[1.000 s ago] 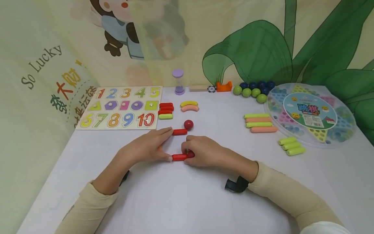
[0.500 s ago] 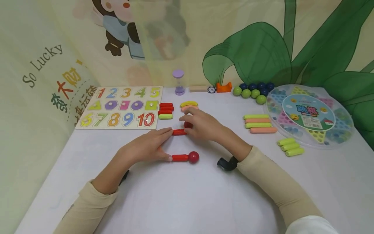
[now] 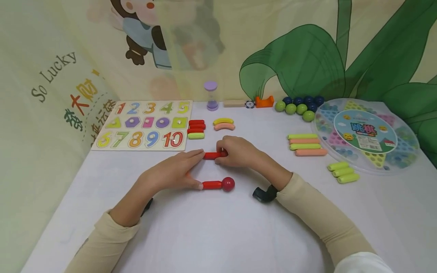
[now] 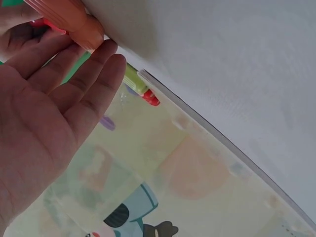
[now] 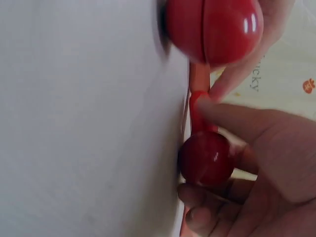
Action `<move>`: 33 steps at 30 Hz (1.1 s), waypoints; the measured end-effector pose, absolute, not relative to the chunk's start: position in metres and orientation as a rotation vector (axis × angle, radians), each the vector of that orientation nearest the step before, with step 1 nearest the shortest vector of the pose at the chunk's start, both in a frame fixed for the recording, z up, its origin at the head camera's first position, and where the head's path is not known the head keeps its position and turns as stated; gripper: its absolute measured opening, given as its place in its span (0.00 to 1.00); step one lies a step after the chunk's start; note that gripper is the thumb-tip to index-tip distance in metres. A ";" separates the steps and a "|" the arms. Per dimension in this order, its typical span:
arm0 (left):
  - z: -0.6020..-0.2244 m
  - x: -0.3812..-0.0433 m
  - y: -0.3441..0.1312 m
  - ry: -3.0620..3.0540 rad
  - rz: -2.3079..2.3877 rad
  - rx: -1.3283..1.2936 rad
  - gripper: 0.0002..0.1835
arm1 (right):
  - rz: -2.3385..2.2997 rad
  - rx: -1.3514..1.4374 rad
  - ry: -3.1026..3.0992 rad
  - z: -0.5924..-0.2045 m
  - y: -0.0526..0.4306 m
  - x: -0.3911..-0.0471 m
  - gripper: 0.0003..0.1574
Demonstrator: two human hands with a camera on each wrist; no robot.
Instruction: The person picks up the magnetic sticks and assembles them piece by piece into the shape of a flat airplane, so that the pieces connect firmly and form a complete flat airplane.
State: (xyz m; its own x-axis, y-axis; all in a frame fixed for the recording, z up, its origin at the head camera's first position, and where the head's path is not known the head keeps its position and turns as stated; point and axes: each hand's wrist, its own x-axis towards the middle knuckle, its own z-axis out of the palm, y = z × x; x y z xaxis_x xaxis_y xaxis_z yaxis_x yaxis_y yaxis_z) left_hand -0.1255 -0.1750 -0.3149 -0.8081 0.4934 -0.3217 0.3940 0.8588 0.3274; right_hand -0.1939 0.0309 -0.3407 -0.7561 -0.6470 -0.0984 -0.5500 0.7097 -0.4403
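My left hand lies spread on the table, fingertips at the left end of the back red rod and thumb at the left end of the front red rod. In the left wrist view its fingers are straight beside an orange ribbed piece, mostly hidden from the head camera. My right hand pinches a glossy red ball at the back rod's right end, its thumb along the rod. A second red ball sits against the right end of the front rod.
Behind the hands lie a number puzzle board, short red rods and curved rods. Coloured rods, green balls and a round checkers box stand right. An hourglass stands at the back.
My right hand has let go of the front ball, moved back to the other red ball and closed its fingers on it. My left hand has stayed in place.
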 end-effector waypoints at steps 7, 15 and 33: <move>-0.315 -0.126 -0.173 2.636 0.332 0.694 0.50 | -0.609 -1.067 2.707 -0.325 0.009 -0.221 0.14; -0.315 -0.126 -0.172 2.628 0.363 0.727 0.51 | -0.321 -1.229 2.735 -0.324 -0.030 -0.240 0.09; -0.316 -0.126 -0.174 2.620 0.360 0.655 0.50 | -0.504 -0.674 2.594 -0.328 0.013 -0.239 0.21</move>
